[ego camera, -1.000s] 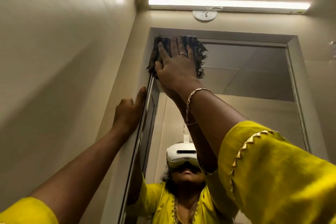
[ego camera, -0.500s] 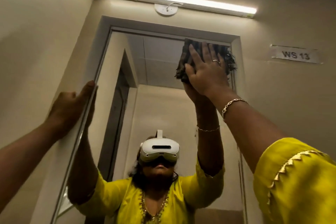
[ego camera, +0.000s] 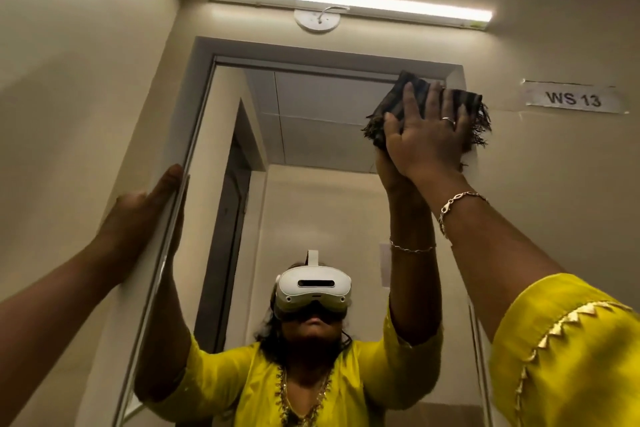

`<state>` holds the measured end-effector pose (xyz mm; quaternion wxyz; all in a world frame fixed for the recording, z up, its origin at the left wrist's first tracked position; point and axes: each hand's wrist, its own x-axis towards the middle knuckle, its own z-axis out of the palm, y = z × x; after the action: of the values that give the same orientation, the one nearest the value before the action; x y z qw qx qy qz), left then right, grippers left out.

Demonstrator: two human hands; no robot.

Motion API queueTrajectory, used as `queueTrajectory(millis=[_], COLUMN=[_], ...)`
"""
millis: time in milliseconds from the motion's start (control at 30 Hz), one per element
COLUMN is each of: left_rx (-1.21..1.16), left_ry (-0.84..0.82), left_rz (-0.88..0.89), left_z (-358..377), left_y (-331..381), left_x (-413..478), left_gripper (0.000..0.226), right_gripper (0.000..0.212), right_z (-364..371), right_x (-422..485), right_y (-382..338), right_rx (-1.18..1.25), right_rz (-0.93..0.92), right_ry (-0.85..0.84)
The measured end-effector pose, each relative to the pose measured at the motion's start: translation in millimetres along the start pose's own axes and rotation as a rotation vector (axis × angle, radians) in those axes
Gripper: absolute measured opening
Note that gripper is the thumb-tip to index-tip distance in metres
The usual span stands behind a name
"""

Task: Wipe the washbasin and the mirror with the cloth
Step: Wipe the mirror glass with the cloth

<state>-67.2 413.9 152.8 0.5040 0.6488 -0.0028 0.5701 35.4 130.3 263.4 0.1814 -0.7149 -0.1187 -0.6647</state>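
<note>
The cloth (ego camera: 389, 109), a dark striped rag with frayed fringes, is spread against the top right corner of the mirror (ego camera: 311, 149), its right fringe reaching past the glass onto the frame. The right hand (ego camera: 427, 139) lies flat on it, fingers straight and fanned upward, pressing rather than clutching. The left hand (ego camera: 138, 215) rests flat on the wall at the mirror's left edge, thumb along the rim, holding nothing.

The rag looks soft, light and limp; it would likely bunch or slide from under a palm, so broad pressure over its middle seems the safest hold, with the loose fringes left trailing. The glass is rigid, smooth and breakable, better rubbed than leaned on.

The mirror stands upright, long axis vertical, facing the person. The folded cloth lies wider than tall, tilted slightly down to the left. The washbasin is out of view
</note>
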Motion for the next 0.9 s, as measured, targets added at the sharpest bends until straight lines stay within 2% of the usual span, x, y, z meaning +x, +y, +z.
queueTrajectory(millis=[100,333,467,567,700,900], left_rx=[0.013,0.099,0.129,0.140,0.155,0.164], left_ry=[-0.047,-0.061,-0.039,-0.035,-0.020,-0.020], left_rz=[-0.011,0.038,0.075,0.083,0.119,0.137], left_z=[-2,-11,-13,-13,-11,-12], left_y=[-4,-28,-36,-39,-38,-39], left_x=[-9,-28,-31,-29,-31,-32], left_gripper=[0.059,0.072,0.098,0.107,0.090,0.107], right_gripper=[0.057,0.059,0.059,0.059,0.058,0.058], right_z=[2,17,22,24,26,22], right_x=[-5,-17,-12,-9,-20,-36], right_y=[-31,-138,-180,-195,-208,-197], right_rx=[0.024,0.116,0.119,0.113,0.109,0.105], right_rz=[-0.023,-0.221,-0.255,-0.267,-0.335,-0.432], right_ry=[-0.022,-0.017,-0.027,-0.029,-0.048,-0.063])
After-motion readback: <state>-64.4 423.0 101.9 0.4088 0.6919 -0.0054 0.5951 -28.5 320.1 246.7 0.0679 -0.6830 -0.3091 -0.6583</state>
